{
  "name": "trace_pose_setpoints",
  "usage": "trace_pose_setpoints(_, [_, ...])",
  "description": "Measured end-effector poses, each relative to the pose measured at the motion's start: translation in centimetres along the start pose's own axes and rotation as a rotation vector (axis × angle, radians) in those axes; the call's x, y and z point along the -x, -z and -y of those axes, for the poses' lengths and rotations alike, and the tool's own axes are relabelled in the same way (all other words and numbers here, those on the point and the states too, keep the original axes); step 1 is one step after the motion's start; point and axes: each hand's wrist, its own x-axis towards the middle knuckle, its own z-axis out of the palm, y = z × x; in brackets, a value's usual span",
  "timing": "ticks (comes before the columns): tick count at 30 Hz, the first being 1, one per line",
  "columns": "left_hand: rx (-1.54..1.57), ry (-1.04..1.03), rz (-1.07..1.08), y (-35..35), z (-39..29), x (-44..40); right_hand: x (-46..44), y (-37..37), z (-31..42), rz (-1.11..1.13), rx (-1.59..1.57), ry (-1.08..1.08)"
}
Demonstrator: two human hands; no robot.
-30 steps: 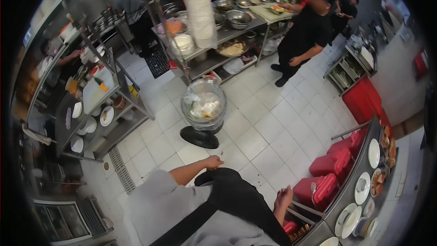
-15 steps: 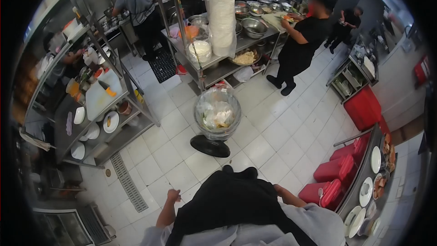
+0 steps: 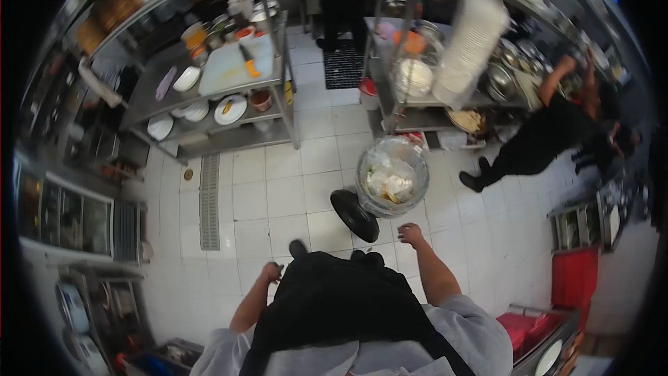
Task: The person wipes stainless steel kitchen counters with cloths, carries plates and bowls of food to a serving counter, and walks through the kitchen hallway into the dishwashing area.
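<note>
My left hand (image 3: 272, 271) hangs beside the black apron (image 3: 334, 292), its fingers curled. Something small and dark shows at the fingers, too small to name. On the other side my right hand (image 3: 410, 233) is held out over the floor with its fingers partly apart and nothing visible in it. Nearest to it are a black round lid (image 3: 355, 216) on the floor and a bin (image 3: 392, 175) lined with clear plastic, which holds food scraps and plastic. Neither hand touches them.
At the left stands a steel table with a cutting board (image 3: 238, 66), a knife and plates (image 3: 230, 109). Stacked white containers (image 3: 472, 45) stand on the right-hand shelf. A person in black (image 3: 546, 132) is beside it. Red containers (image 3: 530, 331) sit at the lower right.
The view has turned left, so the bin and shelves appear farther right. My right arm now reaches forward beside the apron. The person in black has both forearms raised.
</note>
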Motion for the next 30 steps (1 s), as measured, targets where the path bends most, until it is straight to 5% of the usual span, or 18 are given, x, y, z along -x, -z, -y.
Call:
trace_pose_setpoints(3, [0.282,-0.095,-0.154,0.6,-1.8,-0.2,-1.7,-5.7,6.2,0.177,0.038,0.100])
trace_pose_setpoints(7, [-0.316,-0.238,-0.185,2.5,-4.2,0.4,-0.7,-13.2,10.1,0.262,0.264,0.210])
trace_pose_setpoints(11, [-0.124,-0.252,-0.296,7.3,-1.6,-3.0,-0.4,-16.6,10.8,0.408,1.059,0.273])
trace_pose_setpoints(13, [-0.023,-0.246,-0.399,10.2,1.2,-3.5,-6.2,-15.8,3.9,0.547,0.787,0.247])
trace_pose_setpoints(15, [0.494,0.010,-0.171,12.9,3.2,-3.7,-6.1,-15.8,3.8,0.604,0.854,0.378])
trace_pose_setpoints(17, [0.260,0.041,-0.144,15.4,6.6,-4.8,-3.3,-18.5,8.0,0.345,0.710,-0.131])
trace_pose_setpoints(18, [0.175,0.062,-0.138,16.7,7.9,-5.3,-3.5,-19.1,8.3,0.389,0.434,-0.240])
trace_pose_setpoints(27, [0.356,0.153,-0.149,24.4,8.9,-8.1,-2.2,-28.0,16.4,0.369,0.556,0.025])
trace_pose_setpoints(30, [0.204,0.025,-0.169,24.6,5.5,-9.2,-5.1,-28.8,16.7,0.446,0.403,-0.081])
